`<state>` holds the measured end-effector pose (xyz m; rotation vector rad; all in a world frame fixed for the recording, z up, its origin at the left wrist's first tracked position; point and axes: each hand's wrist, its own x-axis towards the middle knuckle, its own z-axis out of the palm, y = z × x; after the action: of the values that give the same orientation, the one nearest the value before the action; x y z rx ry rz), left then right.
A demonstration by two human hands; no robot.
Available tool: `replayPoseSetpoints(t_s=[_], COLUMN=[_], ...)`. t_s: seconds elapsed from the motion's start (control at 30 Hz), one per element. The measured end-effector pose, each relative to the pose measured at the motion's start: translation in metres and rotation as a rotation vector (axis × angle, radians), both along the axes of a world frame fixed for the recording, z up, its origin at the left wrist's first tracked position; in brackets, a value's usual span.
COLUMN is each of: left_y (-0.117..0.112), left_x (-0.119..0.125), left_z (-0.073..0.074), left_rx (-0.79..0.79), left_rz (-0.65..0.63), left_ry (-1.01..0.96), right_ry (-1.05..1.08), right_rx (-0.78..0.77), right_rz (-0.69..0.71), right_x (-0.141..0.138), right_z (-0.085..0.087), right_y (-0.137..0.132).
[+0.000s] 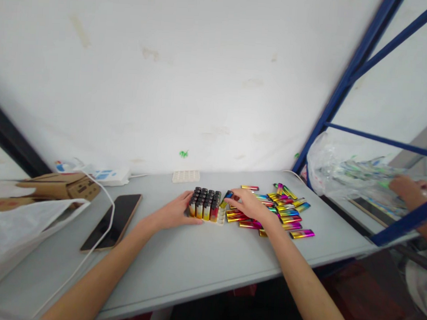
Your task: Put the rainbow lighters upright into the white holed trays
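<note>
A white tray (221, 219) stands on the grey table with several lighters (204, 206) upright in it, black tops upward. My left hand (176, 211) grips the left side of the filled tray, thumb along its front and fingers behind. At the tray's right end, a bare strip of slots shows. Just over that strip, my right hand (246, 203) pinches one tilted lighter (226, 199) with a dark top and yellowish body. Whether its lower end touches the tray I cannot tell. Beside and behind this hand lies a loose pile of shiny multicoloured lighters (286, 212).
Another white tray (185, 176) lies by the wall. On the left are a phone (113, 221), a white cable (112, 207), a cardboard box (70, 190) and a plastic bag (10, 225). A blue metal frame (332, 109) rises on the right; beyond it, another person's hand (409, 191) is near a clear bag (329, 162).
</note>
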<state>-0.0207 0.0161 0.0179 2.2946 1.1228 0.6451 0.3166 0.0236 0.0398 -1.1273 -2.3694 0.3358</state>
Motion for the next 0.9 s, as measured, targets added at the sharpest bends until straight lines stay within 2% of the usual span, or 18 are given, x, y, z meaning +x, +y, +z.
replayPoseSetpoints(t_s=[0.13, 0.3, 0.43, 0.47, 0.53, 0.6, 0.67, 0.83, 0.9], left_y=[0.001, 0.001, 0.002, 0.002, 0.004, 0.005, 0.006, 0.005, 0.005], left_x=[-0.001, -0.003, -0.004, -0.004, -0.005, -0.005, -0.004, -0.005, -0.005], left_z=[-0.002, -0.002, -0.002, -0.003, -0.004, -0.005, -0.005, -0.004, -0.005], left_rx=[-0.021, -0.012, -0.022, -0.022, -0.023, -0.024, -0.027, -0.012, -0.014], left_rz=[0.028, 0.025, 0.021, 0.021, 0.019, 0.017, 0.012, -0.003, -0.009], left_ry=[0.007, 0.003, 0.009, 0.009, 0.007, 0.001, 0.001, 0.000, 0.000], right_ry=[-0.073, -0.147, -0.027, 0.018, 0.070, 0.052, 0.003, -0.062, -0.103], right_rx=[0.099, 0.125, 0.083, 0.081, 0.098, 0.099, 0.066, 0.050, -0.011], right_rz=[0.041, 0.030, 0.056, 0.028, -0.116, -0.301, -0.419, -0.554, -0.541], right_x=[-0.001, -0.010, 0.007, 0.015, 0.031, 0.047, 0.059, 0.083, 0.091], right_z=[-0.003, -0.012, -0.016, -0.016, -0.016, -0.016, -0.016, -0.012, -0.011], right_y=[0.000, 0.002, 0.010, 0.013, 0.022, 0.030, 0.033, 0.027, 0.024])
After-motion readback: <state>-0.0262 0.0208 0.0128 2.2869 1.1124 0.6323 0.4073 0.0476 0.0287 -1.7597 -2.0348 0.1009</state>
